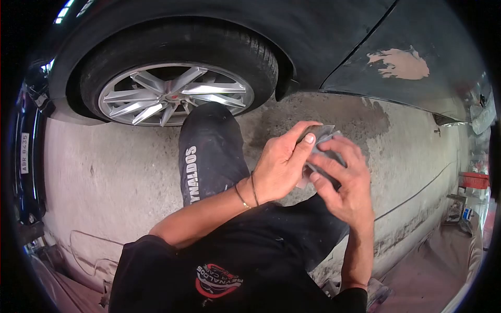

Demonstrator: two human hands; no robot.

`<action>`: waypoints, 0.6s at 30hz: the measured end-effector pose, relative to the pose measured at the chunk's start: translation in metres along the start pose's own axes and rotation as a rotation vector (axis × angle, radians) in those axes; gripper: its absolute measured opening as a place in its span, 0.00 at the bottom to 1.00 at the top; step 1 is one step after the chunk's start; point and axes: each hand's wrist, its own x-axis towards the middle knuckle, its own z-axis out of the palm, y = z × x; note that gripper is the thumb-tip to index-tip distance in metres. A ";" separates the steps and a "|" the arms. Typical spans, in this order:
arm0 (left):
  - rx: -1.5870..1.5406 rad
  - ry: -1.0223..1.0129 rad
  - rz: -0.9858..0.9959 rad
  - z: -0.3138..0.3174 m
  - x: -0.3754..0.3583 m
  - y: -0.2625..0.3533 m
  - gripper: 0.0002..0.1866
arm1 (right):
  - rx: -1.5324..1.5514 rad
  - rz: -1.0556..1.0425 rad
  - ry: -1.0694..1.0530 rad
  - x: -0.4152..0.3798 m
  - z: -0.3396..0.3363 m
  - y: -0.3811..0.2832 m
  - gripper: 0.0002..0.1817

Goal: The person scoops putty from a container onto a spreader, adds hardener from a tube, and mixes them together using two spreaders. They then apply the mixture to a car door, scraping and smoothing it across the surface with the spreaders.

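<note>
In front of my lap, my left hand (279,164) pinches a grey folded sheet that looks like sandpaper (324,131), thumb on top. The fingers of my right hand (347,180) curl round the sheet's right side and touch it. Part of the sheet lies hidden behind the fingers, and I cannot make out whether something is wrapped inside. Ahead and to the right, a beige filler patch (401,63) with ragged edges covers part of the dark car panel (355,78). Both hands are apart from the car.
A car wheel (172,96) with silver spokes stands ahead on the left, my knee (211,125) close against it. Stained concrete floor (130,161) lies below, with a thin cable (417,188) on the right. Another car (26,156) is at far left, a red container (474,180) at far right.
</note>
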 end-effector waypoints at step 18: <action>-0.988 0.392 -0.574 -0.016 -0.005 -0.048 0.22 | 1.174 0.070 0.363 -0.037 0.103 0.002 0.26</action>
